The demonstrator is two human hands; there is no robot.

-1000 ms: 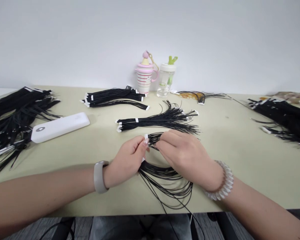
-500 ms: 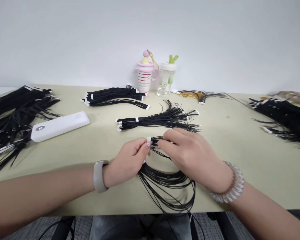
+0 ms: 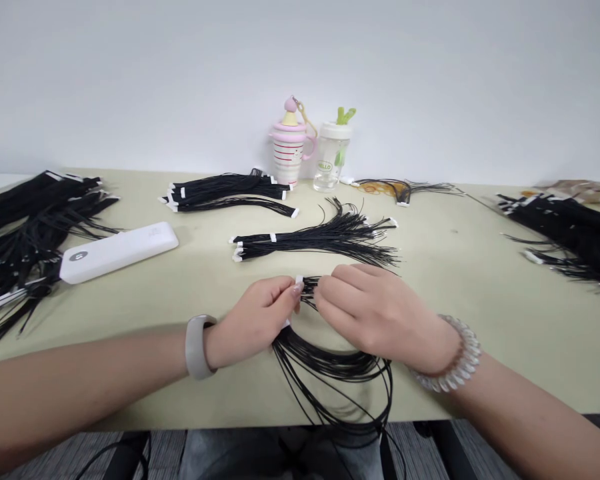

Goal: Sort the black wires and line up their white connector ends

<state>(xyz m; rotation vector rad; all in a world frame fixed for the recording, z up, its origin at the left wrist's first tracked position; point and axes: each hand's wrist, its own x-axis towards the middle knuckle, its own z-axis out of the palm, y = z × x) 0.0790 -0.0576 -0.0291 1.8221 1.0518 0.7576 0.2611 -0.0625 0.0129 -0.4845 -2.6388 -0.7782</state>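
Note:
My left hand (image 3: 263, 313) pinches a white connector (image 3: 299, 281) between thumb and fingers. Black wires run from the connector to my right hand (image 3: 373, 313), whose curled fingers grip them close beside it. Below both hands the black wire harness (image 3: 330, 357) hangs in a wide loop, and some strands drop past the table's front edge. A second white connector (image 3: 286, 324) shows at the lower side of my left hand. My right fingertips are partly hidden behind the hand.
Beyond my hands lie a bundle of black wires (image 3: 315, 241) and another stack (image 3: 225, 190). A white power bank (image 3: 120, 252) rests at left, near a wire heap (image 3: 25, 233). More wires (image 3: 575, 233) lie at right. A striped cup (image 3: 287, 157) and clear bottle (image 3: 330, 160) stand at the wall.
My right hand has shifted slightly down and left, nearer the connector, with its fingers more tightly curled. My left hand keeps its pinch. The wire loop has shifted a little.

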